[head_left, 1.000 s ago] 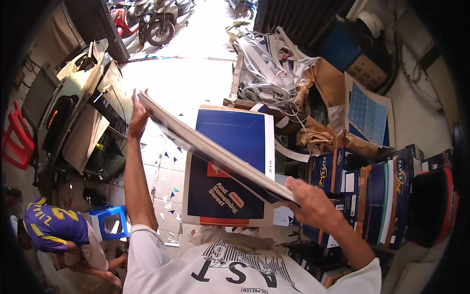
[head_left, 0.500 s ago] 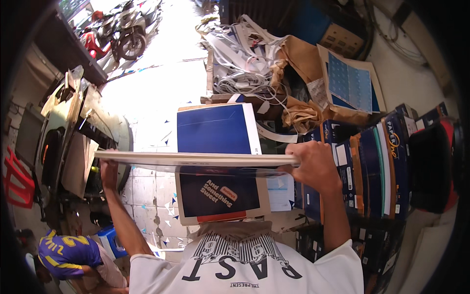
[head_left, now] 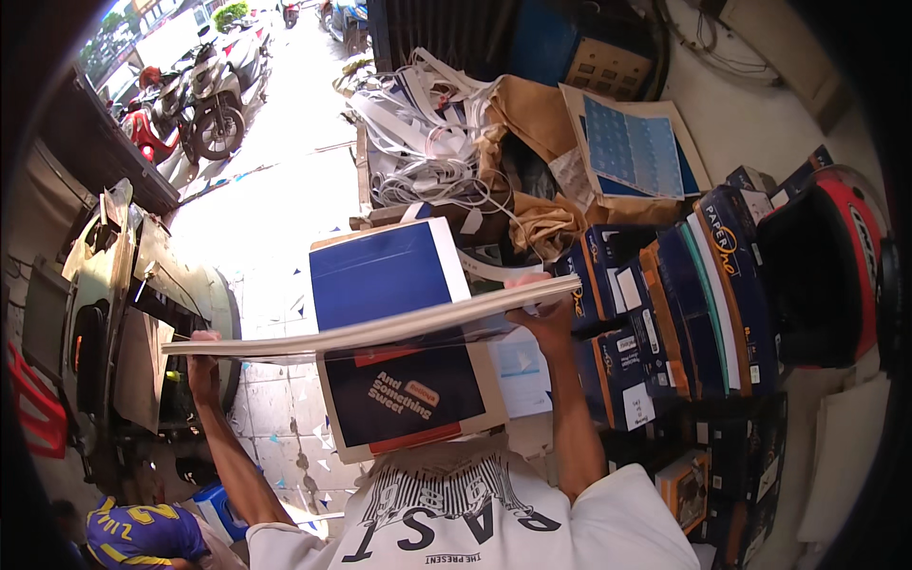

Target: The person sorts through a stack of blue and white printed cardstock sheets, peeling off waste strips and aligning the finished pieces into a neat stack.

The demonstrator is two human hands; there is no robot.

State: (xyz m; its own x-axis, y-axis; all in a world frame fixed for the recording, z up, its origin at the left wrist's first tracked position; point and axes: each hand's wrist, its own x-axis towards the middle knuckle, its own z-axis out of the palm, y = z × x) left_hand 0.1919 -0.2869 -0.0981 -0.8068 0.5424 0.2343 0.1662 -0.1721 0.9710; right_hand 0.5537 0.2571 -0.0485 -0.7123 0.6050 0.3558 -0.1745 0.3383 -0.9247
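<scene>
The left hand (head_left: 202,366) and the right hand (head_left: 549,318) are both grasping a pale flat stack (head_left: 380,326) near its two ends, with fingers over the upper side. The stack is in front of the person, seen almost by its edge, and its right end stands higher in the view. Beyond and before it appear a blue sheet (head_left: 375,275) and a dark printed sheet (head_left: 407,397). To the right are dark blue boxes (head_left: 736,294); farther away lie tangled white strips (head_left: 418,142).
</scene>
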